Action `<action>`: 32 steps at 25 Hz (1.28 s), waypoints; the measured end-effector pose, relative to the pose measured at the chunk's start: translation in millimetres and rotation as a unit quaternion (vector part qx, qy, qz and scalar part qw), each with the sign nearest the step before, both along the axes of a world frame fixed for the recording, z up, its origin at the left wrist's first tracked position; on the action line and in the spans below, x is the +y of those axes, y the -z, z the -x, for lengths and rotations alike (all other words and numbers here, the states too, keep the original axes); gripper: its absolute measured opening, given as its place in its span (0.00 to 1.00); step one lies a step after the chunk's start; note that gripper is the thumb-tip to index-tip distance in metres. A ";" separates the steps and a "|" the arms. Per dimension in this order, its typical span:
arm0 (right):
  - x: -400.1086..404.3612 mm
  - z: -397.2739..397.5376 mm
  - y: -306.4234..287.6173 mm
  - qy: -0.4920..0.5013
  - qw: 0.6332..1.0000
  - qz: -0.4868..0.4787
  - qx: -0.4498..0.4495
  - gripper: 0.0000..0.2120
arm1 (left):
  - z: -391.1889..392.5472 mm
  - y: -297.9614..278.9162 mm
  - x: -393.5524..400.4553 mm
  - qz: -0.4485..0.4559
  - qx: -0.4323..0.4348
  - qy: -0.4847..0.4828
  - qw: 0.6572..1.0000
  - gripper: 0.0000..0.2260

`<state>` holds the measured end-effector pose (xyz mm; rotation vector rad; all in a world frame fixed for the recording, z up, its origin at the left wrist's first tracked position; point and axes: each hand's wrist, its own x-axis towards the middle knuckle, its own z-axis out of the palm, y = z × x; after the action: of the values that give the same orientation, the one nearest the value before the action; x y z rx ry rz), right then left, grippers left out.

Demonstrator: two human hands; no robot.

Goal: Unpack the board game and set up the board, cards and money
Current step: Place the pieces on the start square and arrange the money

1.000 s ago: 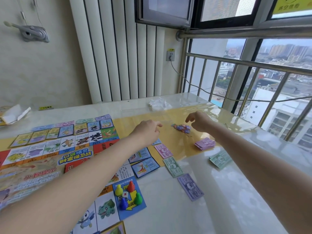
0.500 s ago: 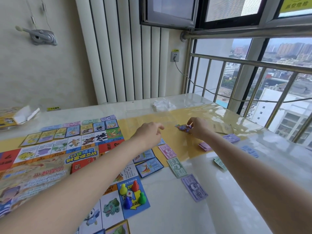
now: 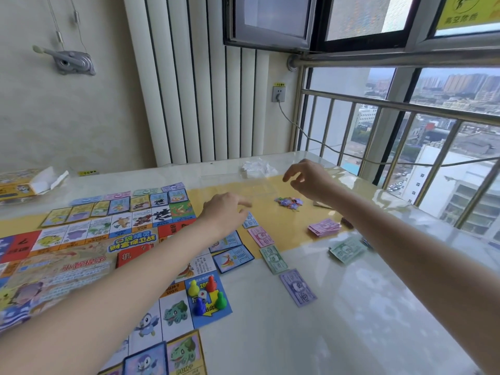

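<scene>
Near frame centre, the left hand (image 3: 224, 212) hovers over the row of money notes (image 3: 273, 259), fingers loosely curled, holding nothing. Farther, the small pile of tokens (image 3: 289, 202) lies just below-left of the right hand (image 3: 308, 177), which is nearer it, fingers apart, empty.

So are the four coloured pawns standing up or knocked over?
Upright. All four pawns stand on their bases on the board's blue corner square, grouped around a small white die; none lies on its side.
</scene>
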<state>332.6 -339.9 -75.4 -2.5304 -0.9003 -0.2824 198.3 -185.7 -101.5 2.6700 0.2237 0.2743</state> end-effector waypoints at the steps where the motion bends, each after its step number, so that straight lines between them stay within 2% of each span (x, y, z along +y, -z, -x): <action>1: -0.5 4.7 -3.5 -0.005 1.000 0.001 -0.003 0.08 | 4.2 -1.9 0.6 0.000 -0.001 -0.010 1.000 0.13; 4: 2.0 22.1 -13.9 -0.021 1.000 0.005 0.000 0.07 | 22.6 -7.5 6.5 0.049 -0.011 -0.037 0.998 0.19; 6: 7.8 39.7 -18.6 -0.066 0.996 0.021 0.050 0.09 | 36.1 -12.8 14.8 0.071 0.002 -0.044 0.997 0.20; 9: 25.4 76.7 -14.2 -0.214 0.953 0.062 0.207 0.09 | 58.0 -17.3 27.5 0.077 0.089 0.011 0.993 0.13; 12: 42.6 99.6 2.3 -0.270 0.931 0.091 0.230 0.07 | 77.7 -16.0 33.2 0.087 0.109 0.032 0.990 0.08; 19: 33.1 107.2 25.0 -0.219 0.948 0.069 0.223 0.07 | 79.1 -13.6 18.3 0.112 0.086 -0.001 0.990 0.22; 24: 12.4 81.7 22.0 -0.159 0.961 0.027 0.223 0.07 | 56.0 -12.9 3.4 0.089 0.085 0.020 0.992 0.21; 32: 9.0 65.4 30.2 -0.137 0.966 0.028 0.217 0.07 | 27.1 -13.1 -19.3 0.107 0.101 0.033 0.989 0.28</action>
<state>267.1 -330.9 -105.6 -2.3366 -1.0631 0.3739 171.2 -205.0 -88.4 2.4849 0.2130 -0.0408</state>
